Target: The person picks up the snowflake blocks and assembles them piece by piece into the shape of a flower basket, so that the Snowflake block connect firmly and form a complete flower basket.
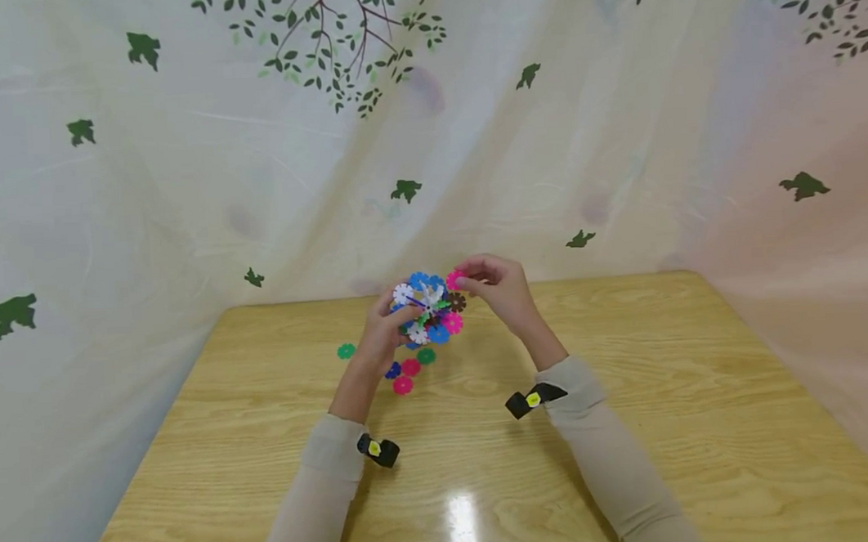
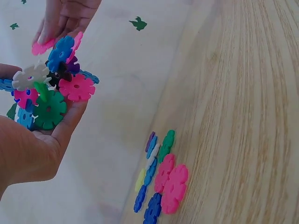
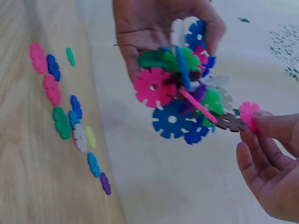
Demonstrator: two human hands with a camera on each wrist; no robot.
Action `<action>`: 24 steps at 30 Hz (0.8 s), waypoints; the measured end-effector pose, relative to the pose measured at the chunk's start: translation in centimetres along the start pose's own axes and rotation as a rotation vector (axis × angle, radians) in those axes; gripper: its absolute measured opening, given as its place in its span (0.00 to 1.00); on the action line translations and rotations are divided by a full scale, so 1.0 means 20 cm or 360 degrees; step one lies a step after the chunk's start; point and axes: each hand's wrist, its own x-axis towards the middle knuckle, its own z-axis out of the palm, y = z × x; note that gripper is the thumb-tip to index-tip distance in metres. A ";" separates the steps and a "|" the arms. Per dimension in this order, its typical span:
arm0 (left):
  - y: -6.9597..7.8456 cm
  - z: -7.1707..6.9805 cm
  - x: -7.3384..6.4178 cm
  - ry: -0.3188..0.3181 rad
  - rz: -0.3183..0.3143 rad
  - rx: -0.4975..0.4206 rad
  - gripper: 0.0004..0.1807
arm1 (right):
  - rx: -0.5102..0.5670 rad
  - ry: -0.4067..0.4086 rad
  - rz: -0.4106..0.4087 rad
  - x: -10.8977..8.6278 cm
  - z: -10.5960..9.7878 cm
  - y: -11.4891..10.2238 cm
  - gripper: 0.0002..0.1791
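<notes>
My left hand (image 1: 384, 332) holds a ball-like cluster of interlocking plastic flower discs (image 3: 170, 121) above the table. Blue, pink, white, green, purple and brown discs are slotted together at many angles, and the palm supports them from beneath in the left wrist view. Between thumb and fingers, my right hand (image 3: 273, 163) pinches a small pink flower disc (image 3: 248, 112). That disc is at the cluster's right side, right at the outer edge of a brown disc (image 3: 229, 122). Part of the pink disc is hidden behind the fingertips.
Loose flower discs lie on the wooden table (image 1: 633, 424) below the left hand, among them a green disc (image 1: 346, 351), a pink disc (image 1: 403, 385) and a yellow disc (image 3: 90, 137). A pale curtain (image 1: 517, 176) with leaf and bird prints hangs behind the table's far edge.
</notes>
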 end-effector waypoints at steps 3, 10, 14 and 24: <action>0.00 0.01 0.00 0.0006 -0.0005 0.0013 0.33 | -0.0055 0.0001 -0.0058 -0.01 0.04 0.01 0.10; -0.01 0.04 -0.01 0.0043 -0.0061 0.0021 0.32 | -0.0129 0.0025 -0.0065 -0.02 0.07 -0.02 0.09; 0.00 0.05 -0.02 0.0087 -0.0102 0.0031 0.31 | -0.0110 0.0028 -0.0035 -0.03 0.08 -0.02 0.08; 0.01 0.06 -0.04 0.0225 -0.0218 0.0009 0.32 | -0.0117 0.0023 -0.0035 -0.05 0.12 -0.04 0.07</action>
